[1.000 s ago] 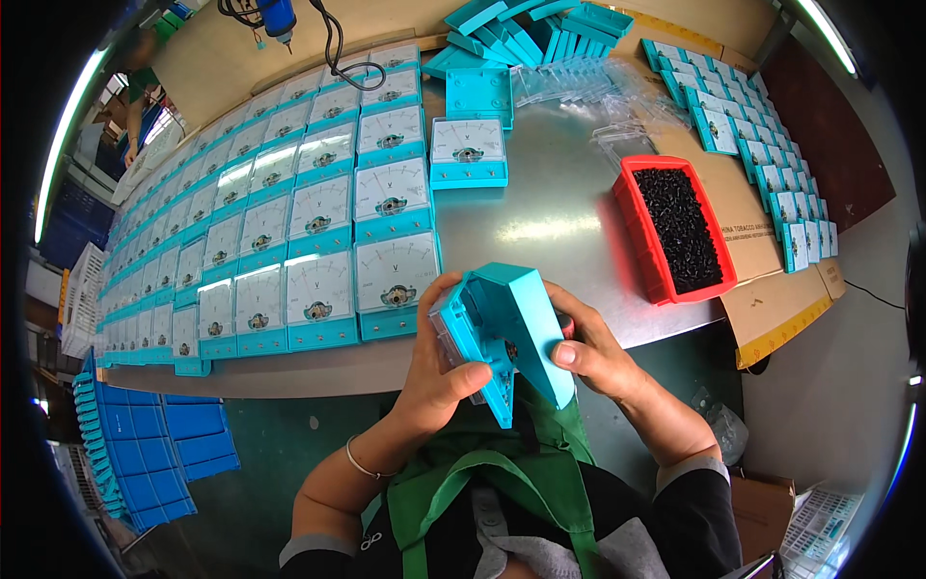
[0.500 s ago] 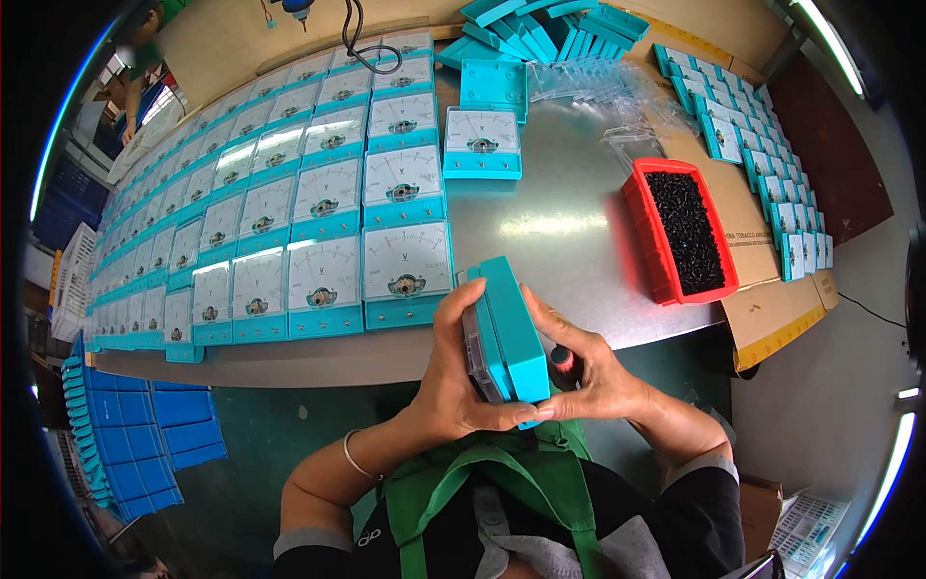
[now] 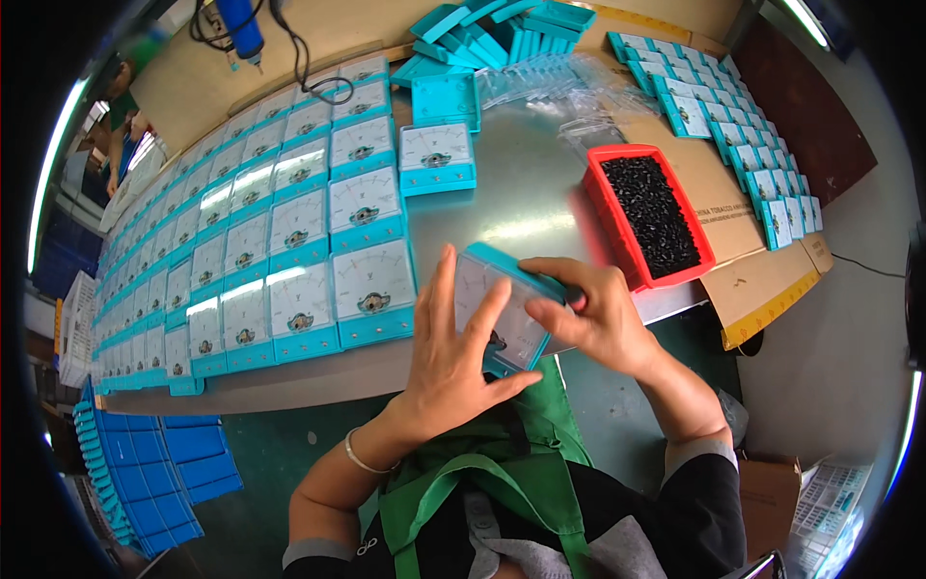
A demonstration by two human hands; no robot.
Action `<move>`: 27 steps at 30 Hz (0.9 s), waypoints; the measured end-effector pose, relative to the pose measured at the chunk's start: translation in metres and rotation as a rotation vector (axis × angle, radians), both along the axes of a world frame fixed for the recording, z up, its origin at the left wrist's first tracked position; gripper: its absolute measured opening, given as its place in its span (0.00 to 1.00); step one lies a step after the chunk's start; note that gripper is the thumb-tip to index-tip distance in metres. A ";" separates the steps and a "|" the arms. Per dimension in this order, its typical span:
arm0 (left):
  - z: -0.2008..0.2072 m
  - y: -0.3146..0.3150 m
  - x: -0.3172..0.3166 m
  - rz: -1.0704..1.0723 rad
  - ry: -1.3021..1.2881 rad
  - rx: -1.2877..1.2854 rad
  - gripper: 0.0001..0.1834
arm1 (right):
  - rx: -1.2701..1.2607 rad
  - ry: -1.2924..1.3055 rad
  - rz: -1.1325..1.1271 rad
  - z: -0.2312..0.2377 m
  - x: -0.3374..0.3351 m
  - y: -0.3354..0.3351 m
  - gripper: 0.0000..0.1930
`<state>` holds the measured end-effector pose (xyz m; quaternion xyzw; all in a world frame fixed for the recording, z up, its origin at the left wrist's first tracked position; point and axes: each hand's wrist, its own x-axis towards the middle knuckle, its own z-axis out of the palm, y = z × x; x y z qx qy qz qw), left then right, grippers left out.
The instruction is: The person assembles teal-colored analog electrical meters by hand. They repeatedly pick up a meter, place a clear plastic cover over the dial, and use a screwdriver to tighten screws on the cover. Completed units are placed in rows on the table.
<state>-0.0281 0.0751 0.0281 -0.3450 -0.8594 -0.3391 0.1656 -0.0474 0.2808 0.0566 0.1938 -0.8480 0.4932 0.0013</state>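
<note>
A teal panel voltmeter (image 3: 522, 333) with a clear cover is held above the table's near edge, its dial tilted up toward me. My right hand (image 3: 606, 323) grips its right side, thumb on the cover and fingers behind. A dark rounded end of a tool-like object (image 3: 576, 298) pokes out of that hand; the rest is hidden. My left hand (image 3: 439, 362) lies with spread, stretched fingers over the left part of the dial, its thumb by the lower edge. Just beyond stands another voltmeter (image 3: 436, 154).
Rows of finished-looking meters (image 3: 371, 275) cover the left of the metal table (image 3: 521, 212). A red bin (image 3: 590, 188) of small black parts stands right. Behind are teal housings (image 3: 446, 96), clear covers (image 3: 550, 77) and a hanging blue power screwdriver (image 3: 239, 29). Smaller meters (image 3: 772, 183) sit on cardboard.
The voltmeter has turned from edge-on, teal back to the right, to dial up. My left hand has loosened from its side and spread over the dial. The view has shifted slightly.
</note>
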 end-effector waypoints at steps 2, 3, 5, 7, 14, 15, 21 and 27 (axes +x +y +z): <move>0.002 -0.007 0.001 -0.146 -0.042 -0.154 0.46 | -0.074 -0.176 0.040 -0.019 -0.020 0.019 0.24; -0.001 -0.011 -0.002 -0.200 -0.009 -0.259 0.45 | -0.096 -0.196 0.068 -0.032 -0.028 0.019 0.24; -0.012 -0.014 -0.013 -0.289 0.058 -0.467 0.43 | -0.066 -0.270 0.072 -0.033 -0.031 0.019 0.24; 0.001 -0.011 -0.021 -0.293 0.016 -0.514 0.42 | 0.028 -0.375 0.015 -0.021 -0.026 0.016 0.24; 0.000 -0.015 -0.078 -0.078 0.029 -0.577 0.42 | 0.610 0.479 -0.598 0.023 -0.038 0.107 0.17; -0.001 -0.015 -0.088 -0.052 0.043 -0.572 0.41 | 0.824 0.556 -0.694 0.016 -0.044 0.130 0.16; 0.012 -0.010 -0.123 -0.052 -0.070 -0.575 0.38 | 0.609 0.007 -0.694 -0.007 -0.063 0.190 0.10; 0.010 -0.010 -0.120 -0.014 -0.089 -0.610 0.38 | 0.642 0.119 -0.624 0.011 -0.067 0.200 0.10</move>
